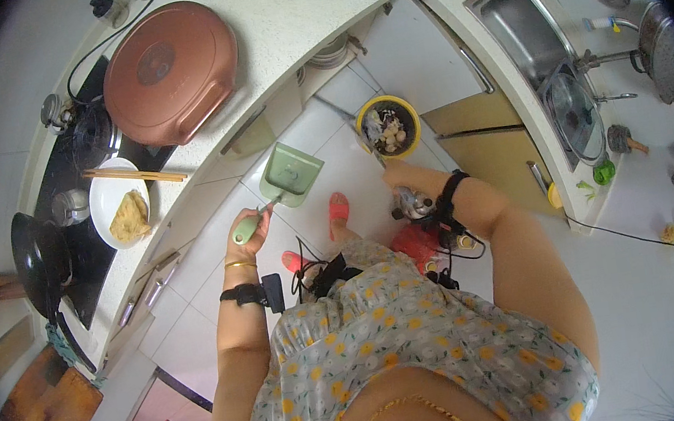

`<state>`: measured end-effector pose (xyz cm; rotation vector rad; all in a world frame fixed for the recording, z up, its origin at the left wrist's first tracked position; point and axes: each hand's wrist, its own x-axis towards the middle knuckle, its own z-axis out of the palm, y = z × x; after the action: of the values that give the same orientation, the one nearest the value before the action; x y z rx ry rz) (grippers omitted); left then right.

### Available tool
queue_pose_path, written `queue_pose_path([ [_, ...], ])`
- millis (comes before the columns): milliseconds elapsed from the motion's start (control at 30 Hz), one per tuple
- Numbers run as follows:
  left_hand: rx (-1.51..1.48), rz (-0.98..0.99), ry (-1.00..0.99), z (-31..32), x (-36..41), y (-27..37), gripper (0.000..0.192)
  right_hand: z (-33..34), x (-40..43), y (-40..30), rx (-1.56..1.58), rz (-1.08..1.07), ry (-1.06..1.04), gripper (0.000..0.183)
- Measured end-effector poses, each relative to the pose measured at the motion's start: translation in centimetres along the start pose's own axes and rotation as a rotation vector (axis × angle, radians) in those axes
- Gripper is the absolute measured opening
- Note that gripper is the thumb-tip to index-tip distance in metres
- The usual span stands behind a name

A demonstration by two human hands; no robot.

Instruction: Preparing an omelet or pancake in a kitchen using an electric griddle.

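Observation:
My left hand (255,229) grips the handle of a light green plastic dustpan (292,172), its tray held over the tiled floor, with a little something in it. My right hand (397,172) is at the near side of a round bin with a yellow rim (416,130); a thin grey thing runs from it along the bin's left side. The fingers are too small and blurred to tell their grip. Eggshell-like pieces and dark scraps (391,133) lie in the bin, beside clear plastic.
An open white cabinet door (418,53) stands behind the bin. At left, the counter (265,3) bears a copper-coloured electric pan (166,73), a plate with flatbread (129,219), chopsticks (140,172) and a black wok (37,263). A steel sink (520,26) is at right.

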<state>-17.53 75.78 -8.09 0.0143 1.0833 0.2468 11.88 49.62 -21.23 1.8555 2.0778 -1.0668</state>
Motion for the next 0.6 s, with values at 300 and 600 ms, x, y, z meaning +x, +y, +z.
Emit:
queue_pose_path([
  [300,0.005,-0.052,-0.038,2.1,0.7,0.3,0.021,-1.9,-7.0,-6.9,1.934,0.602,0.226,0.016],
  [600,-0.001,-0.042,-0.062,2.5,-0.8,-0.2,0.018,-5.8,4.0,1.1,1.352,0.559,0.752,0.013],
])
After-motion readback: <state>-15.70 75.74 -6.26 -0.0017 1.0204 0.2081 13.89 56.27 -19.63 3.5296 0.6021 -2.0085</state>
